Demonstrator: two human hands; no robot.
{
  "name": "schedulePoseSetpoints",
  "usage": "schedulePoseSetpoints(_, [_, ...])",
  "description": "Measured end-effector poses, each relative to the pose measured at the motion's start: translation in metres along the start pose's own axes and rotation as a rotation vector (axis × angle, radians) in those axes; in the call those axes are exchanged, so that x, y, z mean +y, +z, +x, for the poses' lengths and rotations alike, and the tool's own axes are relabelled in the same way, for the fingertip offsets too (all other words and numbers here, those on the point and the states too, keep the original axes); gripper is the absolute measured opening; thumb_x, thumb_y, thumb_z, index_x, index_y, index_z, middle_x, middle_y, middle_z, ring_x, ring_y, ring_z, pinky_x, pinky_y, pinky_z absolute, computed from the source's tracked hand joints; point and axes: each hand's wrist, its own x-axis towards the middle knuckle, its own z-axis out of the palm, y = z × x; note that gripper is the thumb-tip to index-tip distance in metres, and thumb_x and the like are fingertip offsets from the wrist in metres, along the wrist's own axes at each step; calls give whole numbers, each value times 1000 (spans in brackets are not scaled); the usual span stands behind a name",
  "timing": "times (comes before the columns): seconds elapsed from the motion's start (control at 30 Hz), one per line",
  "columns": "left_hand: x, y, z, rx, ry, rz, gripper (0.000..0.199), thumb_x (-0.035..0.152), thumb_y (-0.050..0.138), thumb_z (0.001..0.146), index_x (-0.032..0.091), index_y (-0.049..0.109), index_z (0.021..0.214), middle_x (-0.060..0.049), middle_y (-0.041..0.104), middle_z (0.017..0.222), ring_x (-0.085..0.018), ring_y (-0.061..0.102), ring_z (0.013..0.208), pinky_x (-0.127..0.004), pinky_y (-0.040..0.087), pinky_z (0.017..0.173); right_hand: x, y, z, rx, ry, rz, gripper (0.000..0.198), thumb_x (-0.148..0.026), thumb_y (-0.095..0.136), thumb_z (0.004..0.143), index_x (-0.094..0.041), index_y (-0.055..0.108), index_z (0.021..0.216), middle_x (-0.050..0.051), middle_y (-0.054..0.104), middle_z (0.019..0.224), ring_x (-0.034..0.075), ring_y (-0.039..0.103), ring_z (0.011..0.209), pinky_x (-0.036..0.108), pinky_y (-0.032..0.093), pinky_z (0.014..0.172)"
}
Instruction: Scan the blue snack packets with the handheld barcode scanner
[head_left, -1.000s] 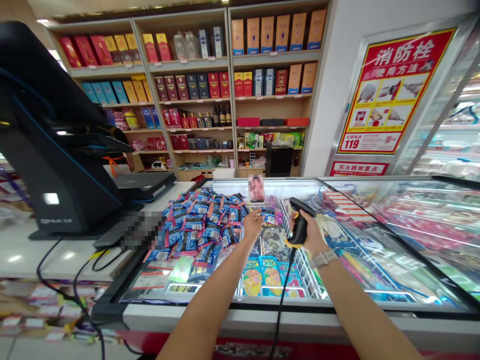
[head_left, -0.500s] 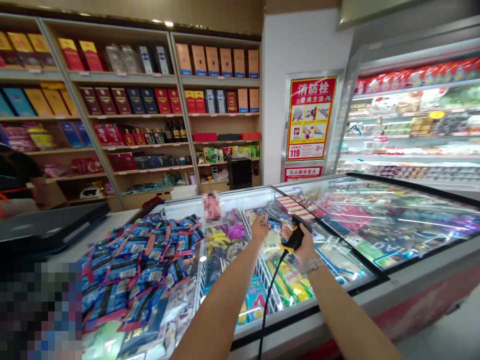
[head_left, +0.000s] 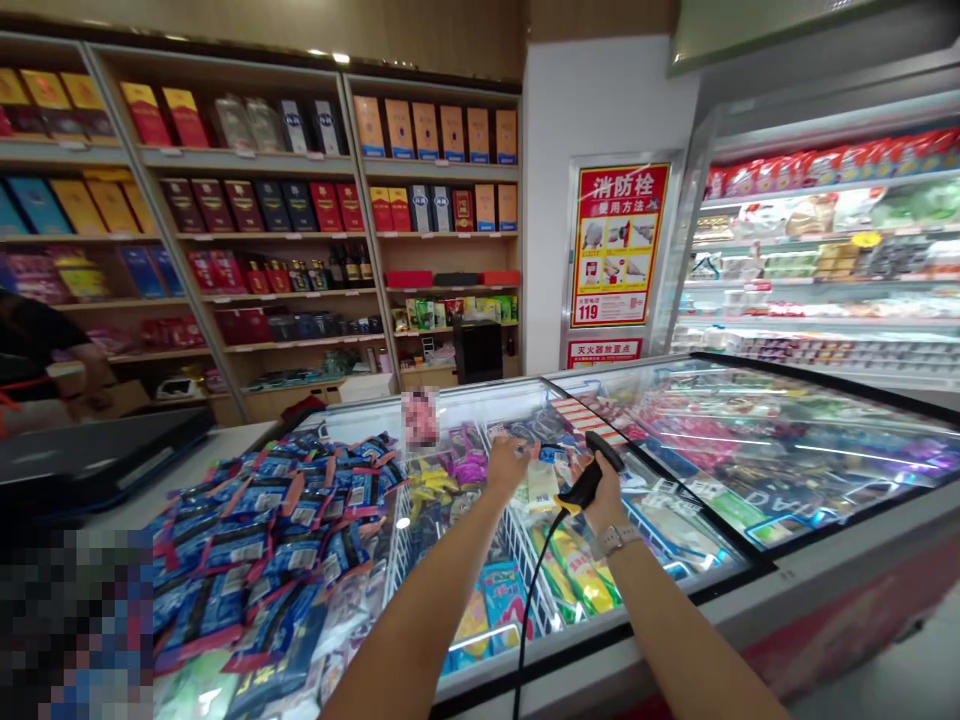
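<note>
My right hand [head_left: 606,492] grips a black and yellow barcode scanner [head_left: 585,484], whose cable hangs down over the freezer edge. A small blue packet [head_left: 553,453] is close to the right hand's fingertips, above the freezer goods; whether those fingers hold it is unclear. My left hand [head_left: 508,464] is just left of the packet, with a small gap between them. Its fingers look loosely bent and parted, with nothing visible in them. To the left, a large heap of similar blue packets [head_left: 300,510] with pinkish edges lies on top of the freezer.
Below my hands, the chest freezer [head_left: 600,625] holds bagged goods in white wire baskets [head_left: 517,550]. A black device [head_left: 105,450] stands on the left counter, near another person's arm [head_left: 86,370]. Shelves of boxes line the back; a lit refrigerated display [head_left: 825,240] is at right.
My left hand has moved slightly left, away from the blue packet that it was touching. The packet now shows beside my right fingertips. The scanner has stayed in my right hand.
</note>
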Motion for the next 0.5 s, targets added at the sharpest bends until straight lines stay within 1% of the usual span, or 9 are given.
schedulePoseSetpoints(0.1, [-13, -51, -9, 79, 63, 8, 14, 17, 68, 76, 21, 75, 87, -8, 72, 98, -25, 60, 107, -38, 42, 102, 2, 16, -15, 67, -90, -1, 19, -39, 71, 71, -25, 61, 80, -4, 67, 70, 15, 66, 67, 26, 54, 56])
schedulePoseSetpoints(0.17, [-25, -92, -17, 146, 53, 61, 13, 19, 67, 77, 21, 75, 87, -8, 72, 97, -25, 61, 104, -38, 43, 100, 8, 38, -30, 27, -106, 19, 20, -36, 73, 69, -24, 63, 82, -3, 70, 77, 14, 68, 77, 24, 56, 63])
schedulePoseSetpoints(0.2, [-31, -112, -21, 170, 49, 91, 14, 18, 66, 77, 21, 75, 87, -8, 72, 97, -25, 62, 103, -38, 43, 100, 13, 51, -40, -24, -94, 33, 19, -34, 74, 68, -23, 64, 81, -2, 71, 80, 14, 69, 82, 23, 56, 68])
schedulePoseSetpoints(0.3, [-49, -169, -34, 244, 25, 178, 19, 12, 65, 73, 20, 75, 87, -9, 72, 97, -25, 62, 106, -36, 42, 101, 36, 93, -74, -233, 28, 52, 18, -33, 74, 69, -22, 66, 80, 2, 73, 86, 18, 69, 92, 27, 57, 77])
schedulePoseSetpoints(0.37, [-59, -198, -42, 249, -21, 218, 20, 8, 65, 70, 21, 74, 82, -9, 72, 96, -27, 61, 108, -36, 42, 101, 57, 117, -99, -357, 118, 23, 19, -34, 75, 69, -22, 67, 80, 3, 74, 88, 20, 69, 94, 29, 57, 79])
schedulePoseSetpoints(0.43, [-68, -219, -50, 232, -68, 220, 17, 6, 66, 66, 22, 71, 71, -8, 73, 92, -28, 61, 110, -37, 39, 104, 80, 134, -123, -440, 213, -28, 21, -36, 76, 69, -21, 67, 80, 4, 73, 87, 20, 69, 91, 28, 57, 77])
schedulePoseSetpoints(0.5, [-77, -233, -58, 231, -101, 178, 16, 7, 71, 62, 22, 67, 63, -7, 73, 87, -29, 61, 110, -39, 36, 108, 101, 144, -144, -511, 292, -76, 23, -40, 76, 69, -20, 66, 78, 4, 73, 82, 19, 69, 84, 27, 57, 71])
